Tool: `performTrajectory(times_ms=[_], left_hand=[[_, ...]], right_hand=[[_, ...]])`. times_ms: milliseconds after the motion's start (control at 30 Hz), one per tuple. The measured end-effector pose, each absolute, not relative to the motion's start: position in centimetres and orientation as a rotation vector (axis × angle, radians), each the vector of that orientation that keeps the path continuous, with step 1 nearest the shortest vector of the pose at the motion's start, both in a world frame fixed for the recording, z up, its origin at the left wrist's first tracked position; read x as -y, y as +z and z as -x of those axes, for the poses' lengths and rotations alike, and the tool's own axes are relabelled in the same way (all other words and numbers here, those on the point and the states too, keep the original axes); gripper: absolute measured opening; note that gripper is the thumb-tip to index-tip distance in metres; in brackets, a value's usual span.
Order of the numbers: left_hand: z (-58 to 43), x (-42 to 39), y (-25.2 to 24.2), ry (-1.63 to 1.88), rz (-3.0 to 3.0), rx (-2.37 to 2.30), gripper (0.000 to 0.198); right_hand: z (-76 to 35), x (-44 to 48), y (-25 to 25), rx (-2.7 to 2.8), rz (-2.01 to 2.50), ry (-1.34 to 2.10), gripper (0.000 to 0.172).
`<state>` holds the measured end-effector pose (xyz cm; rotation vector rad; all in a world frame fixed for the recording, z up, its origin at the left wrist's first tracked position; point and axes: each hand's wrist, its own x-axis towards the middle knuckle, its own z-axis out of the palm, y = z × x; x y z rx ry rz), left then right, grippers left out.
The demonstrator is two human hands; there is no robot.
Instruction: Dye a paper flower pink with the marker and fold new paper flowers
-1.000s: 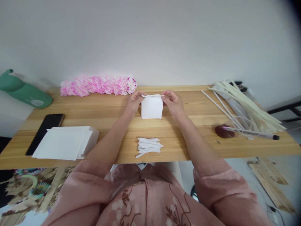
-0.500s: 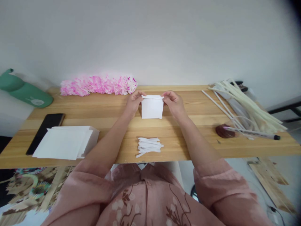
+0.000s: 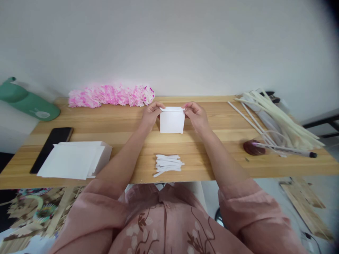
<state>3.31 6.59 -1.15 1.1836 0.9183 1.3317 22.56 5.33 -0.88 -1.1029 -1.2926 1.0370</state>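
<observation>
A small white sheet of paper [image 3: 172,122] hangs between my two hands above the middle of the table, its top edge folded or rolled over. My left hand [image 3: 153,112] pinches the top left corner between thumb and fingers. At the top right corner, my right hand [image 3: 194,113] pinches in the same way. Closer to my body lies a small pile of thin white rolled or folded paper strips [image 3: 168,163]. On the left, a stack of white paper sheets [image 3: 71,159] partly covers a dark phone [image 3: 51,146].
Against the wall lies a fluffy pink and white garland [image 3: 111,96]; a green bottle [image 3: 31,102] leans at the far left. Pale strips [image 3: 283,116], a pen [image 3: 291,150] and a dark red round pot [image 3: 253,147] occupy the right side of the wooden table [image 3: 212,137].
Almost nothing differs. Both hands hold the paper in the same place, and its folded top edge looks slightly straighter.
</observation>
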Motion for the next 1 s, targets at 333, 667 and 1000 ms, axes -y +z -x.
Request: performTrajectory(times_ms=[333, 667, 1000], left_hand=[[-3.3, -6.6, -1.1, 1.324, -1.192, -0.947, 0.009], [-3.2, -6.9, -1.8, 1.319, -1.165, -0.923, 0.016], [-4.2, -6.3, -1.8, 1.327, -1.127, -0.843, 0.037]], right_hand=[[-22.5, -5.3, -0.8, 1.299, 1.130, 1.035, 0.008], [-22.8, -5.6, -1.2, 1.293, 1.121, 1.051, 0.015], [-22.6, -5.6, -1.3, 1.277, 1.087, 1.104, 0.023]])
